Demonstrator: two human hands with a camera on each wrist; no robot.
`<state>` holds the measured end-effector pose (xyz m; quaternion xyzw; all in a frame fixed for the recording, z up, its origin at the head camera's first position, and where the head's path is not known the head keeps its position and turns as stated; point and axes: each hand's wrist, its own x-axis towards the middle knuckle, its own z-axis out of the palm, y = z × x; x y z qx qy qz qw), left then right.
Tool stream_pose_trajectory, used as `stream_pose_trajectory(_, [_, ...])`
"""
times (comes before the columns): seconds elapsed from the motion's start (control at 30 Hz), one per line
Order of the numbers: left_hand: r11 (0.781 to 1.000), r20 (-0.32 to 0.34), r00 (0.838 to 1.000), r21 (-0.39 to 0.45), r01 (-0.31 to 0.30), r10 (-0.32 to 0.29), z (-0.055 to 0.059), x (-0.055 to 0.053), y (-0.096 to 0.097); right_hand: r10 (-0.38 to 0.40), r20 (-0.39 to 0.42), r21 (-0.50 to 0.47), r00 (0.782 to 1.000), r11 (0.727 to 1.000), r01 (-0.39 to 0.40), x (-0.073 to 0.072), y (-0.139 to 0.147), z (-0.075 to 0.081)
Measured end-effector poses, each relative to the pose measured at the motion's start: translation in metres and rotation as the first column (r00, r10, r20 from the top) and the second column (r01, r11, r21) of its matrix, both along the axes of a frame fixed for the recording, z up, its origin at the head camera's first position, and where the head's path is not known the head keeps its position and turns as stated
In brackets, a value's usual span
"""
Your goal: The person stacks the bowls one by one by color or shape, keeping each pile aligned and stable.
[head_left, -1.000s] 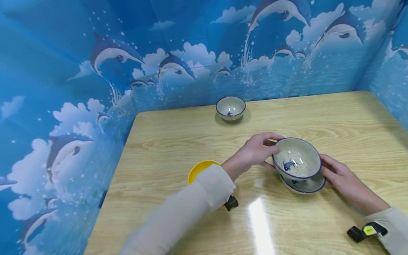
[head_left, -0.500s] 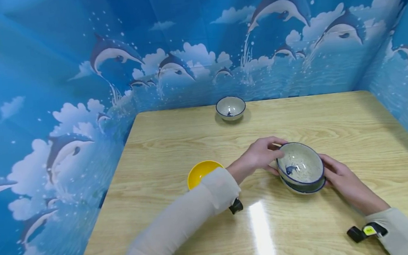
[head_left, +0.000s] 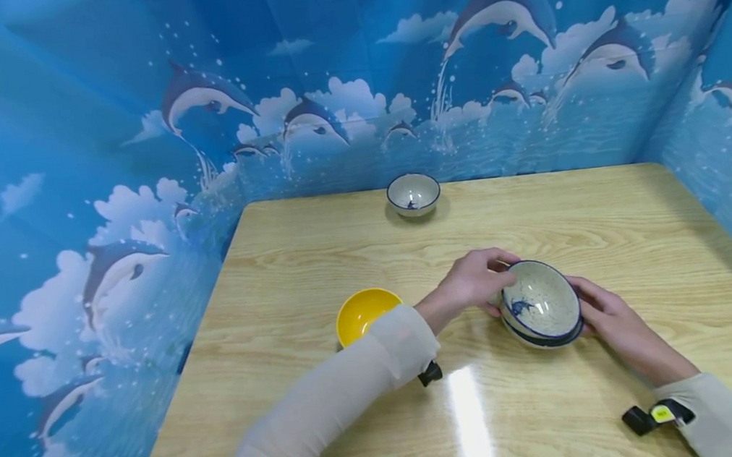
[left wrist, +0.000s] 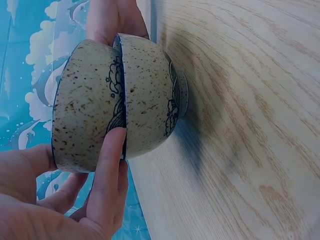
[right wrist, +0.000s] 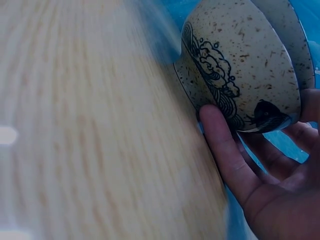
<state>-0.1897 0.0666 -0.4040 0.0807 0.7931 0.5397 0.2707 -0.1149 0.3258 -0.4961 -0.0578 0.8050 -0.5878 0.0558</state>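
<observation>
Two speckled ceramic bowls with blue rims sit one inside the other at the right-middle of the table. My left hand (head_left: 475, 280) grips the upper bowl (head_left: 545, 300) at its left side, thumb over the rim and fingers outside. In the left wrist view, that bowl is partly sunk into the lower bowl (left wrist: 150, 95), and a fingertip lies near the lower rim. On the other side my right hand (head_left: 609, 320) holds the lower bowl, with one digit by its foot in the right wrist view. The lower bowl's inside is hidden.
A yellow bowl (head_left: 362, 316) stands left of centre, partly covered by my left sleeve (head_left: 353, 375). Another speckled bowl (head_left: 413, 194) is at the back edge of the wooden table (head_left: 302, 248). A dolphin-print curtain (head_left: 353, 77) borders the table behind.
My left hand has moved slightly right and down, lowering the upper bowl into the lower one. More of the yellow bowl shows. My right hand has stayed in place.
</observation>
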Motion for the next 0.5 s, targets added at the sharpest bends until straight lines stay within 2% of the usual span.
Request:
stream_pose_trajectory(0.13, [1.000,-0.017,1.000,-0.026,0.001,-0.001,-0.0012,0.0010,0.0016,0.002,0.035,-0.024,0.999,1.000,-0.001,0.0007,0.0008,0.0003])
stream_pose_trajectory(0.23, [0.999,-0.029,1.000,-0.040,0.002,-0.003,-0.0013,0.0023,0.0031,0.022,0.083,-0.137,0.996,0.991,-0.011,0.0011,0.0022,0.0003])
stream_pose_trajectory(0.37, [0.998,-0.046,0.999,-0.061,0.013,-0.015,-0.0019,0.0045,0.0054,0.058,0.126,-0.280,0.990,0.960,-0.020,0.0007,0.0039,-0.0004])
stream_pose_trajectory(0.5, [0.997,-0.054,0.998,-0.073,0.019,-0.023,-0.0017,0.0065,0.0059,0.071,0.134,-0.302,0.988,0.953,-0.028,0.0003,0.0053,-0.0007])
